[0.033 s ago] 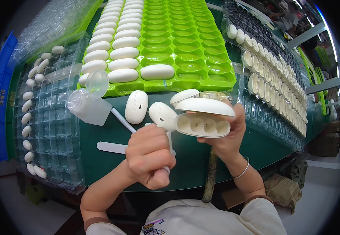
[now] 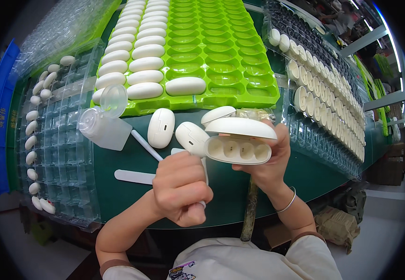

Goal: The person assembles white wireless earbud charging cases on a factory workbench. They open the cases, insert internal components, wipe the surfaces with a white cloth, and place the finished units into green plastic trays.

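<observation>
My right hand (image 2: 272, 161) grips a white earbud charging case (image 2: 239, 149) with its lid (image 2: 244, 127) raised, so the round hollows inside show. Just left of the case, my left hand (image 2: 182, 189) is closed in a fist. A small whitish end pokes out between its fingers, but most of what it holds is hidden. Two closed white cases (image 2: 161, 128) (image 2: 191, 138) lie beyond my hands, the right one touching the open case in view. Another white oval piece (image 2: 219, 115) sits behind the raised lid.
A green tray (image 2: 233, 100) with white oval cases stands ahead. Beside it are a clear plastic bottle (image 2: 106, 130) with its lid up, a white stick (image 2: 146, 145) and a flat white strip (image 2: 134, 176). Clear trays of white parts lie left (image 2: 67, 154) and right (image 2: 305, 133).
My left fist has shifted slightly right and down. The open case stays in my right hand, and the whole view has slid a little.
</observation>
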`<state>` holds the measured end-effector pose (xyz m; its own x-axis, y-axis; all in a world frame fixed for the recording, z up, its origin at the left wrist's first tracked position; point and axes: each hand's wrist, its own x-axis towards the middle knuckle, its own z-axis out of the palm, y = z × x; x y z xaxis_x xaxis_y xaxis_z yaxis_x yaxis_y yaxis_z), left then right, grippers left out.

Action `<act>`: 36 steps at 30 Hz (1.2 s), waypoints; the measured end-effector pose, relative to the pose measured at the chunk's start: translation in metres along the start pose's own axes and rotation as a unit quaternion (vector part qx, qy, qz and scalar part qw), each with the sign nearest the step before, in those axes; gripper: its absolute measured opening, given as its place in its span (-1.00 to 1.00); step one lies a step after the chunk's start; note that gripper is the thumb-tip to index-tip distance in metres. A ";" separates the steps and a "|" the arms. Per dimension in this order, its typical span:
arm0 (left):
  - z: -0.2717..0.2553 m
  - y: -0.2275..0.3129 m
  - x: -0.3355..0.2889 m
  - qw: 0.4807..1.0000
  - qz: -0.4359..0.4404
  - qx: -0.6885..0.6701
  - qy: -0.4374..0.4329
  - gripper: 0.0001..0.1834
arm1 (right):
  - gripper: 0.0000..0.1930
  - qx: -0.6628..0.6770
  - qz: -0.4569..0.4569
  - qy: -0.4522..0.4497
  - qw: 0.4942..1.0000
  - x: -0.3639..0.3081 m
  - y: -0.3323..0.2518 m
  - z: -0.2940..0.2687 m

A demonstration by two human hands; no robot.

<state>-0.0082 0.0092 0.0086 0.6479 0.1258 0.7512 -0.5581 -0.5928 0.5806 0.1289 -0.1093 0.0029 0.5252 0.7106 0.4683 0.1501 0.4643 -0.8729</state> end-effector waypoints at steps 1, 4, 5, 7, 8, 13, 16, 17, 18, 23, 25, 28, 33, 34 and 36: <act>0.002 0.001 0.000 1.000 0.002 0.005 -0.014 -0.87 | -0.50 0.012 0.007 -0.003 1.000 0.000 0.000 0.002; 0.011 0.000 -0.002 0.999 0.008 0.013 -0.037 -0.87 | -0.51 0.025 0.015 -0.002 1.000 -0.001 0.000 0.003; 0.012 0.000 -0.002 0.999 0.011 0.023 -0.032 -0.84 | -0.51 0.028 0.019 0.002 0.999 -0.001 0.001 0.004; 0.012 0.000 -0.001 0.999 0.018 0.041 -0.021 -0.79 | -0.52 0.047 0.042 0.006 0.998 -0.002 0.001 0.002; 0.012 0.001 0.001 0.998 0.015 0.052 -0.028 -0.76 | -0.53 0.057 0.052 0.009 0.997 -0.002 0.001 0.002; 0.004 0.002 0.005 0.995 -0.024 0.099 0.020 -0.77 | -0.60 0.118 0.180 0.055 0.975 -0.002 0.000 0.007; 0.003 -0.002 0.002 0.980 -0.017 0.175 0.091 -0.67 | -0.62 0.119 0.193 0.036 0.973 -0.003 0.000 0.006; 0.003 -0.003 0.004 0.972 -0.012 0.202 0.117 -0.65 | -0.62 0.115 0.185 0.026 0.976 -0.003 -0.001 0.008; 0.001 -0.005 0.003 0.975 -0.012 0.202 0.091 -0.59 | -0.62 0.111 0.177 0.017 0.978 -0.002 -0.003 0.009; 0.002 -0.005 0.000 0.966 -0.015 0.256 0.020 -0.54 | -0.61 0.057 0.198 -0.039 0.978 -0.002 -0.006 0.009; 0.002 -0.008 -0.001 0.968 -0.020 0.247 0.027 -0.53 | -0.62 0.058 0.225 -0.043 0.972 -0.002 -0.007 0.009; 0.000 -0.012 -0.003 0.990 -0.123 0.071 0.023 -0.55 | -0.64 0.026 0.200 -0.052 0.978 -0.005 -0.001 0.008; -0.004 -0.015 0.000 0.958 -0.161 -0.096 0.216 -0.53 | -0.64 0.042 0.168 -0.014 0.985 -0.002 -0.001 0.007; -0.003 -0.012 0.003 0.955 -0.207 -0.051 0.204 -0.50 | -0.65 0.059 0.163 -0.011 0.985 -0.002 0.001 0.006; -0.002 -0.011 0.008 0.949 -0.286 -0.027 0.130 -0.44 | -0.65 0.092 0.188 -0.012 0.978 -0.002 0.001 0.007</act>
<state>0.0019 0.0188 0.0085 0.7073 0.6110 0.3555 -0.1840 -0.3265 0.9271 0.1223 -0.1066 0.0022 0.4947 0.8602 0.1239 -0.2046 0.2538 -0.9454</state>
